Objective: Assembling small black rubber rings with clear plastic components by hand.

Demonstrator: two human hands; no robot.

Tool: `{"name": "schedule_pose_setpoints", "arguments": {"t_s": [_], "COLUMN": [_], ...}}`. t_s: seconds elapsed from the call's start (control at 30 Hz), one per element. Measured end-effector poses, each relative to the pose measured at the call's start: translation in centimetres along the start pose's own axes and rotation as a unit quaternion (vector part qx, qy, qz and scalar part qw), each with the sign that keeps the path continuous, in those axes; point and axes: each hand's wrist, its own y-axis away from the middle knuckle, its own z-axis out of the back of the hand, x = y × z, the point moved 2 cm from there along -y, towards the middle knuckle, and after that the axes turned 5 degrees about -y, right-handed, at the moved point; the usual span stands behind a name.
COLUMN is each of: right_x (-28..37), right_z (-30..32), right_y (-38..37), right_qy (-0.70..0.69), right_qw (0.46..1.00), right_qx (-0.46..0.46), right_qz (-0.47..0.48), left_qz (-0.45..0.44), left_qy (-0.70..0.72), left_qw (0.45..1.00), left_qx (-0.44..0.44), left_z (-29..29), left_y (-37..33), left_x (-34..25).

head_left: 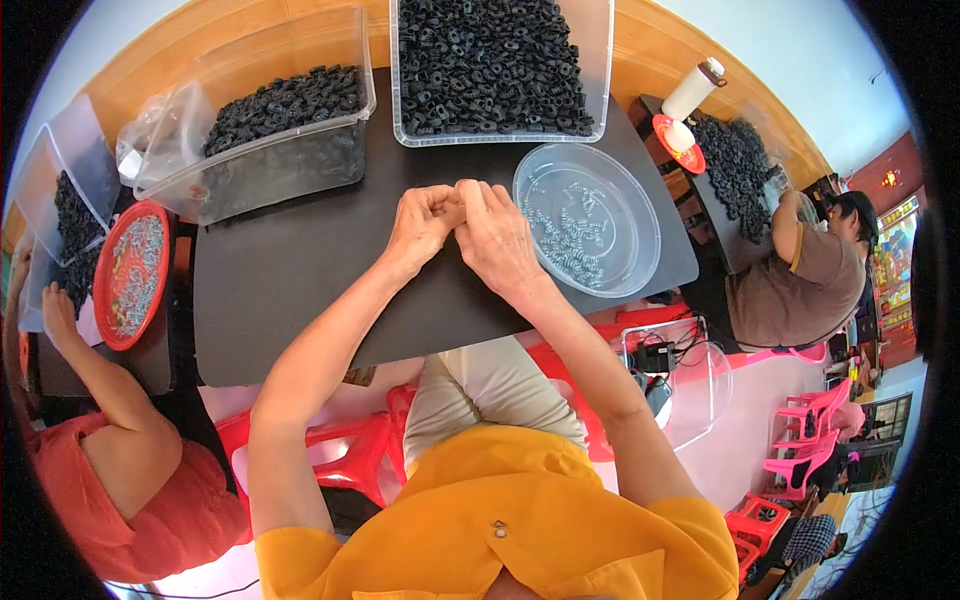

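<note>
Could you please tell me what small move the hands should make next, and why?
Perhaps part the fingertips slightly to check between them: the left hand and right hand meet above the dark table, hiding from view whatever they may hold, while springs lie in the clear dish and black parts in the bin ahead.

Coil springs [572, 248]: metal, shiny. Round dish [637, 225]: clear plastic, smooth, glossy. Black parts [495, 75]: plastic, near-matt. Surface [270, 285]: smooth, faint sheen. Yellow shirt [600, 520]: matt cloth. Red seat [358, 462]: glossy plastic.
</note>
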Motion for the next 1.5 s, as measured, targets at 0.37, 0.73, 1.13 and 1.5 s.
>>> {"name": "schedule_pose_setpoints", "arguments": {"t_s": [0.37, 0.73, 1.13, 1.5], "right_x": [-1.1, -2.5, -4.5, -4.0], "right_z": [0.5, 2.7, 2.8, 2.9], "right_y": [0.4, 0.6, 1.7, 1.8], "right_qy": [-0.122, -0.242, -0.549, -0.363], "right_qw": [0.99, 0.965, 0.779, 0.9], "right_qx": [-0.063, -0.016, -0.011, -0.018], "right_qz": [-0.029, -0.097, -0.302, -0.242], "left_qz": [0.056, 0.075, 0.026, 0.025], "left_qy": [0.089, 0.094, 0.135, 0.103], "left_qw": [0.994, 0.991, 0.985, 0.987], "left_qx": [0.036, 0.061, 0.101, 0.118], "left_z": [-0.2, -0.1, -0.4, -0.5], "left_y": [0.1, 0.0, -0.1, -0.1], "left_x": [-0.2, 0.3, 0.2, 0.4]}}
